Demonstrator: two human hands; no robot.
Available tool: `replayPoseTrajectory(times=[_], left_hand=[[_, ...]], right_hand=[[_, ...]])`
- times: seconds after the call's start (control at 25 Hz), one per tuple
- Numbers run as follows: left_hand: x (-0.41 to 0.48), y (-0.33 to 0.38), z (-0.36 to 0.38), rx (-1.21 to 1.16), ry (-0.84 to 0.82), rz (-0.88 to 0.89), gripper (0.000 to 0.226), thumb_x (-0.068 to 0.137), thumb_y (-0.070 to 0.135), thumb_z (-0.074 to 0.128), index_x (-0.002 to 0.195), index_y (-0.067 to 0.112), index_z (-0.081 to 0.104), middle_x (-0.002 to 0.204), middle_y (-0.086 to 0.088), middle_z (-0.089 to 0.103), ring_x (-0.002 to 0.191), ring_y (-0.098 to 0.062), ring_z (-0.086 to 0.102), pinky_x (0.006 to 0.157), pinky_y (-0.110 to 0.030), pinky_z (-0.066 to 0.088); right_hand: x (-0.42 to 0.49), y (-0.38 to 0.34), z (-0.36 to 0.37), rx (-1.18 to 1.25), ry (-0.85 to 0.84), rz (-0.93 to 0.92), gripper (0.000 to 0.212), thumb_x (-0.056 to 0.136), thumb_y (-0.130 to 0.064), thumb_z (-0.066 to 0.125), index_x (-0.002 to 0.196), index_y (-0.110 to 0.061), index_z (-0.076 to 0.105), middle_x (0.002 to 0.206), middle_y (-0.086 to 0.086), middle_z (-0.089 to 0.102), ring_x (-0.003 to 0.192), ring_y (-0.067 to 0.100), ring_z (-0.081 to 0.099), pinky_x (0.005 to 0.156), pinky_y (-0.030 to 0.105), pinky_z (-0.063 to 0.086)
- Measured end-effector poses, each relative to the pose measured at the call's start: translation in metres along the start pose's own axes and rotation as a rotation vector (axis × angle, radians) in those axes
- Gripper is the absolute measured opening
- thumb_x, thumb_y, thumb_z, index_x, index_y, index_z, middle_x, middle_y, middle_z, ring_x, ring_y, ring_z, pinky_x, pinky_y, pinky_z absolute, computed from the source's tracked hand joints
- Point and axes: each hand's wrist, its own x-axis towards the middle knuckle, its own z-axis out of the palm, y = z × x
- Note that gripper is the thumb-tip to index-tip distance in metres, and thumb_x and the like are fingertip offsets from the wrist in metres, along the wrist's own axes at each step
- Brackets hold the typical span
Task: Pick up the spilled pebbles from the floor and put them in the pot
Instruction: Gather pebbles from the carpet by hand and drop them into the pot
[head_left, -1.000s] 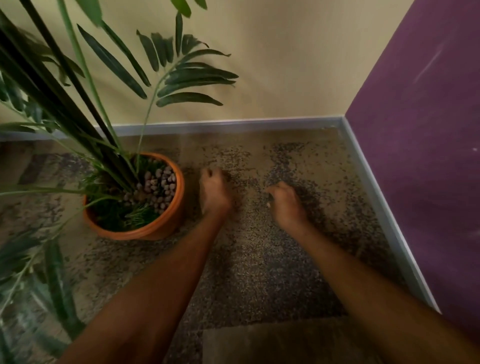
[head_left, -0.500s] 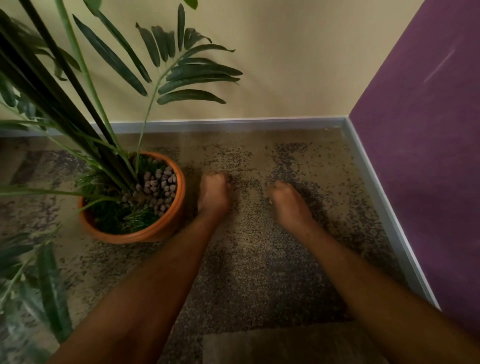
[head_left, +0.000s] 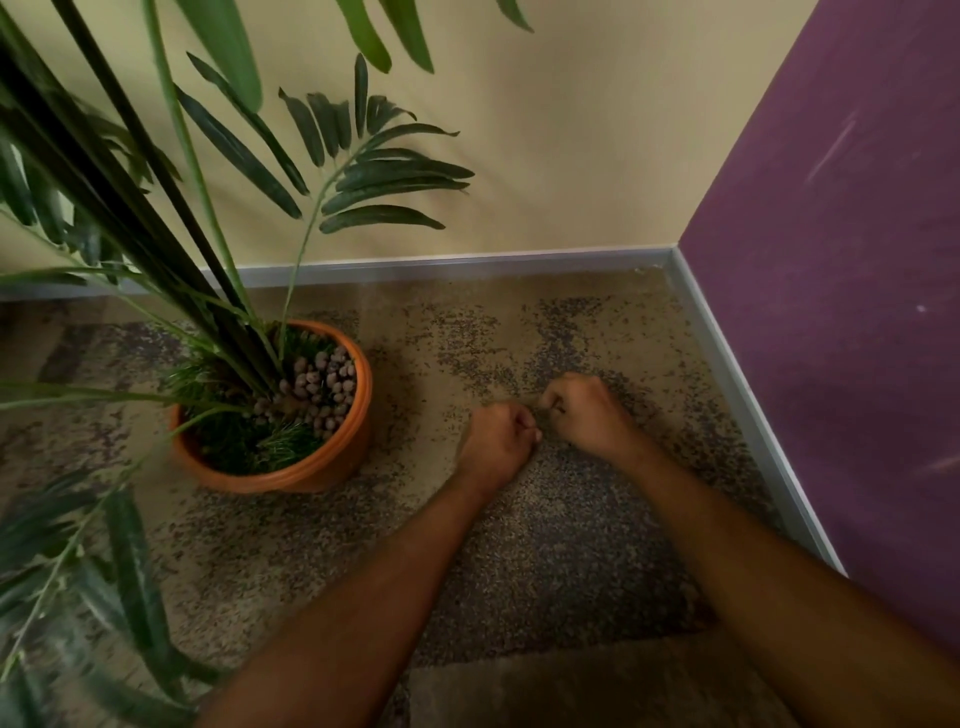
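Far left, round orange terracotta pot (head_left: 332, 470) w/ tall green palm plant (head_left: 208, 260) sits on the speckled beige-brown carpet floor (head_left: 545, 545); grey-brown round pebbles (head_left: 322, 387) heaped inside, right of the stems. Next, left hand (head_left: 497, 439) low over the floor, fingers curled tight into a fist, contents can't tell. Right hand (head_left: 584, 410) just beside it, nearly touching, also fisted; something dark at the fingertips, unclear what. Purple wall (head_left: 841, 312) far right.

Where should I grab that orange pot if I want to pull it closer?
Grip the orange pot by its thick rolled rim on the near right side, coming in from the right with the left hand. That edge is bare; the plant stems and fronds crowd the left and back.
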Motion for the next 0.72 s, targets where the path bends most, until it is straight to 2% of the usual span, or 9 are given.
replayPoseTrajectory(times=[0.08,0.24,0.36,0.52,0.72], left_hand=[[-0.003,0.004,0.007,0.0,-0.033,0.025,0.008,0.09,0.024,0.078,0.096,0.02,0.078,0.092,-0.001,0.079,0.087,-0.019,0.075,0.08,-0.036,0.062],[-0.008,0.016,0.022,0.097,-0.095,0.144,0.009,0.089,0.022,0.078,0.097,0.019,0.079,0.1,-0.001,0.077,0.093,-0.019,0.072,0.085,-0.041,0.06],[-0.009,0.02,0.03,0.159,-0.103,0.214,0.01,0.092,0.019,0.072,0.099,0.017,0.078,0.105,-0.004,0.075,0.097,-0.023,0.072,0.086,-0.042,0.059],[-0.012,0.016,0.037,0.231,-0.036,0.273,0.016,0.098,0.019,0.065,0.104,0.009,0.076,0.108,-0.012,0.074,0.098,-0.03,0.071,0.086,-0.044,0.058],[-0.015,0.01,0.039,0.237,0.012,0.31,0.021,0.1,0.023,0.061,0.104,0.008,0.075,0.107,-0.01,0.073,0.094,-0.029,0.07,0.082,-0.041,0.058]], right_hand=[[-0.001,0.01,-0.005,0.034,-0.007,0.026,0.018,0.082,0.0,0.067,0.091,-0.011,0.079,0.093,0.003,0.074,0.082,0.017,0.069,0.071,0.023,0.053],[-0.001,0.021,-0.009,0.093,-0.017,0.073,0.02,0.082,0.003,0.067,0.085,-0.014,0.077,0.078,-0.007,0.068,0.073,0.011,0.066,0.068,0.024,0.054],[0.005,0.018,-0.007,0.144,0.006,0.051,0.024,0.084,0.002,0.066,0.092,-0.017,0.078,0.084,-0.009,0.069,0.078,0.007,0.067,0.072,0.025,0.056],[0.012,0.01,-0.001,0.039,-0.006,-0.101,0.033,0.084,0.002,0.07,0.105,-0.019,0.082,0.098,-0.001,0.068,0.087,0.015,0.065,0.08,0.03,0.057],[0.011,0.012,-0.001,-0.108,-0.009,-0.143,0.017,0.081,0.0,0.068,0.086,-0.013,0.077,0.095,0.005,0.068,0.087,0.024,0.068,0.077,0.039,0.057]])
